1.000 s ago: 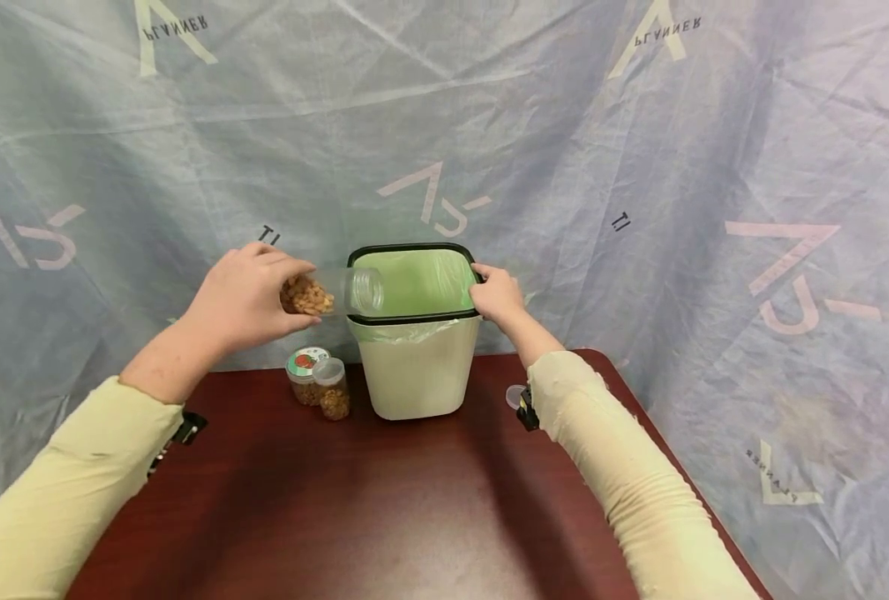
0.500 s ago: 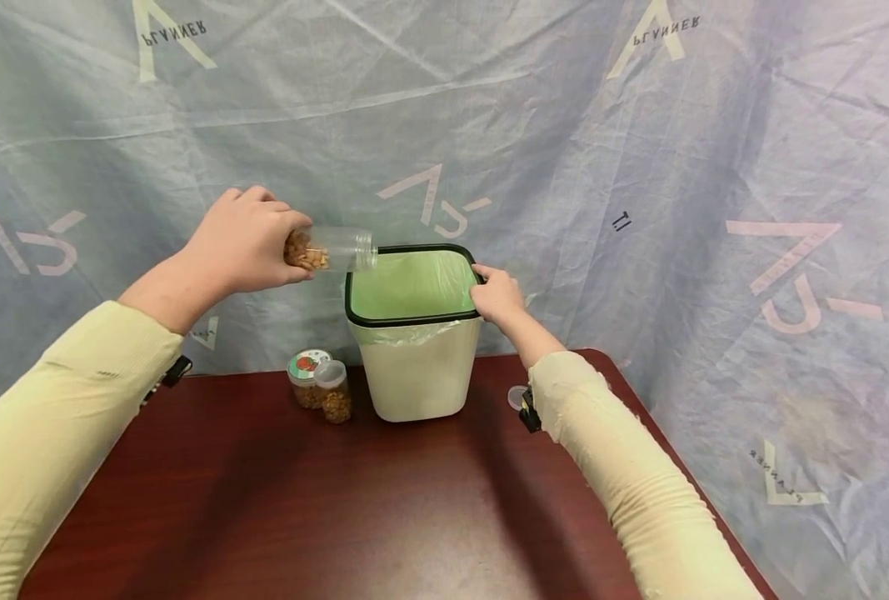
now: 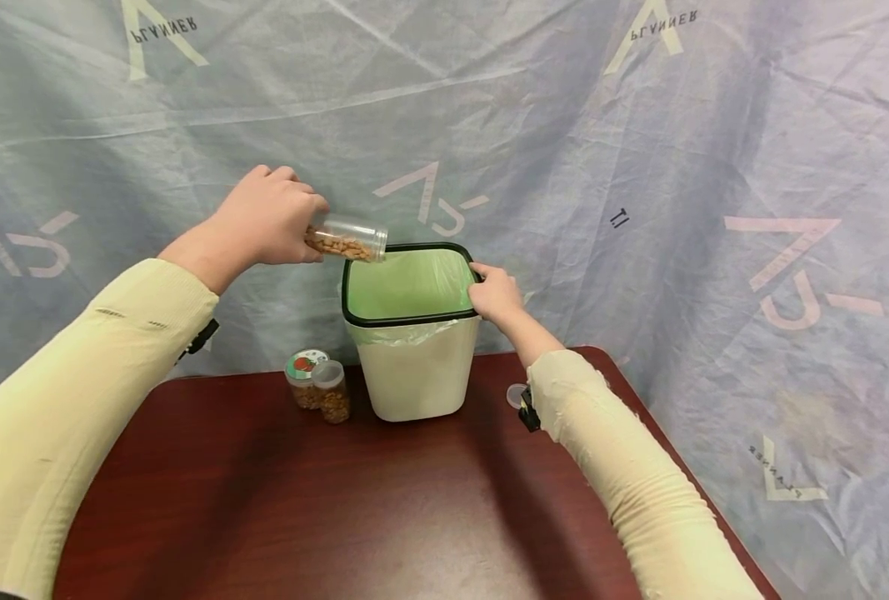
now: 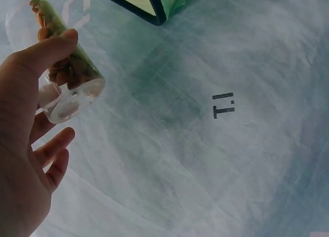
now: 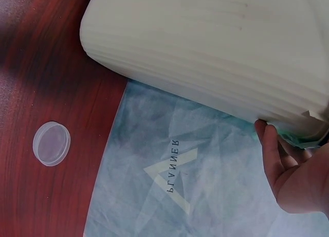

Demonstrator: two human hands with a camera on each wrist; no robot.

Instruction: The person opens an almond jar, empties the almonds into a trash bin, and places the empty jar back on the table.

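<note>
My left hand (image 3: 275, 218) grips a clear plastic jar (image 3: 348, 237) by its base end. The jar lies nearly on its side, its mouth at the bin's left rim, tipped slightly down. Brown nuts or similar pieces (image 4: 61, 59) lie along its lower side and reach toward the mouth. My right hand (image 3: 495, 293) holds the right rim of a cream trash bin (image 3: 417, 375), thumb over the black edge and fingers outside. A thin green bag (image 3: 414, 283) lines the bin. In the right wrist view, the fingers (image 5: 271, 144) touch the bin's side near the bag's edge.
Left of the bin, a jar with a green and white lid (image 3: 307, 379) and a smaller clear-topped jar (image 3: 332, 392) hold brown pieces. A clear round lid (image 5: 52, 143) lies on the dark red table (image 3: 354, 517) at right. A printed cloth (image 3: 534, 167) hangs behind.
My left hand has risen and moved right with the jar, which now tilts more mouth-down. The brown pieces have slid from its base toward its mouth. My right hand stays on the rim.
</note>
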